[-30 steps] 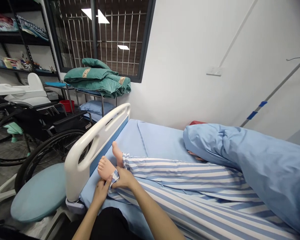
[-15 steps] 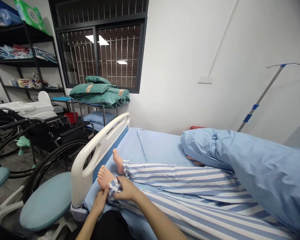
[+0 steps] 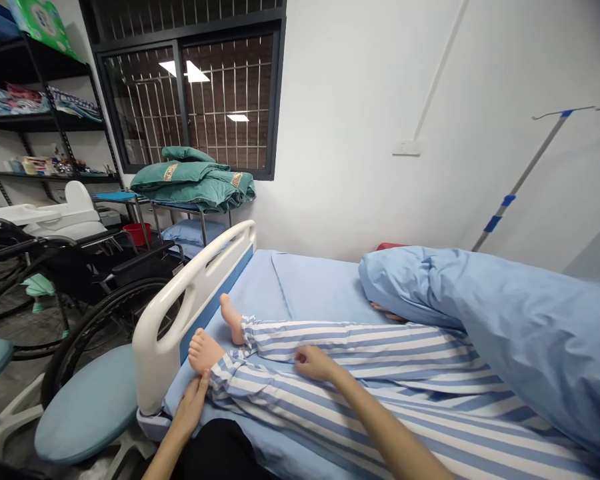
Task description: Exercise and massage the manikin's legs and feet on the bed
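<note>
Two bare feet, the near foot and the far foot, stick out of blue-and-white striped trousers on the bed. My left hand rests against the heel side of the near foot, beside the trouser cuff. Its visible fingers are stretched out; part of the hand is hidden low by the foot. Over the lower legs, my right hand has its fingers curled in, with nothing visible in them. Whether it touches the striped cloth, I cannot tell.
A white bed end board stands left of the feet. A light-blue quilt covers the upper legs. Beyond the board are a wheelchair and a teal stool. A drip pole rises at the right.
My right hand has let go of the near trouser cuff and moved right, over the lower legs. The near cuff now lies straighter at the ankle. My left hand stays by the near foot.
</note>
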The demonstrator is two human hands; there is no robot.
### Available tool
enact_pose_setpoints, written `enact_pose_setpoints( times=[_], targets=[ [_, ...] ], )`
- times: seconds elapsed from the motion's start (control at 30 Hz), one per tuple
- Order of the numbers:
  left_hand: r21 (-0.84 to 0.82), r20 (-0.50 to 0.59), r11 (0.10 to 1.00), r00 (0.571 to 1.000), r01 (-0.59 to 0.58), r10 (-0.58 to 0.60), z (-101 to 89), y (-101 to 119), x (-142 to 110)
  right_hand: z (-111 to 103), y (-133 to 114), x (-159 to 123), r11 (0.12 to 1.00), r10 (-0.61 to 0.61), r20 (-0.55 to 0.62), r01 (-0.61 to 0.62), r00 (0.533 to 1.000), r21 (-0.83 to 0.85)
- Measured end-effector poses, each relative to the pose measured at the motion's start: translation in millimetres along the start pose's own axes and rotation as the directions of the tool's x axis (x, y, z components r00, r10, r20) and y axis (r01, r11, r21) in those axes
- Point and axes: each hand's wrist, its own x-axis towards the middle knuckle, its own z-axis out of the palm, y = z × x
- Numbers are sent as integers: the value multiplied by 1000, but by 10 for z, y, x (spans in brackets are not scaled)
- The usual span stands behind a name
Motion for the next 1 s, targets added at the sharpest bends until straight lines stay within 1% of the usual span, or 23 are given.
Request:
enact_pose_setpoints(
  times=[0.03, 0.07, 0.1, 0.13, 0.17, 0.23, 0.3, 0.37, 0.43, 0.5, 0.57, 0.63, 0.67, 0.7, 0.77, 0.83, 0.9, 1.0],
  targets=[
    [21, -131, 999, 991, -35, 37, -39, 27, -40, -82, 156, -22, 999, 48, 61, -48, 997, 2],
    [38, -249, 996, 964, -83, 90, -76, 74, -78, -162, 314, -42, 995, 94, 120, -95, 988, 4],
    [58, -338, 988, 929, -142, 153, -106, 145, -109, -236, 469, -61, 991, 134, 167, -136, 977, 4],
    [87, -385, 973, 893, -214, 231, -124, 244, -131, -303, 619, -77, 985, 169, 206, -174, 964, 4],
    [106, -378, 946, 868, -306, 323, -126, 371, -141, -360, 761, -92, 978, 204, 236, -210, 950, 3],
    [117, -295, 867, 817, -485, 496, -68, 693, -120, -434, 1014, -116, 962, 260, 294, -272, 920, -1],
    [96, -118, 793, 784, -602, 609, 80, 1051, -46, -454, 1216, -131, 951, 276, 315, -305, 908, 43],
    [51, 32, 758, 759, -651, 650, 311, 1369, 72, -432, 1359, -131, 946, 246, 283, -293, 927, 138],
    [-13, 144, 759, 750, -651, 646, 599, 1590, 224, -395, 1438, -113, 939, 203, 223, -254, 953, 232],
    [-23, 207, 766, 746, -643, 633, 894, 1697, 403, -369, 1458, -85, 929, 173, 218, -233, 961, 289],
    [69, 276, 748, 734, -660, 621, 1141, 1700, 601, -366, 1440, -61, 915, 157, 257, -238, 954, 325],
    [243, 410, 696, 722, -676, 558, 1293, 1632, 805, -380, 1410, -50, 910, 157, 292, -253, 944, 329],
    [340, 483, 657, 724, -673, 492, 1331, 1585, 902, -389, 1398, -49, 911, 163, 293, -258, 942, 322],
    [436, 534, 611, 736, -661, 415, 1345, 1536, 990, -397, 1390, -50, 914, 168, 288, -258, 943, 313],
    [567, 578, 499, 748, -656, 326, 1325, 1458, 1127, -407, 1391, -54, 924, 173, 277, -253, 945, 288],
    [630, 595, 423, 755, -651, 275, 1281, 1428, 1202, -408, 1406, -57, 930, 175, 271, -249, 947, 269],
    [653, 609, 395, 758, -647, 235, 1246, 1454, 1227, -403, 1419, -60, 928, 181, 270, -255, 946, 271],
    [669, 631, 388, 760, -634, 153, 1218, 1566, 1243, -395, 1399, -70, 920, 189, 284, -271, 940, 284]
  ],
)
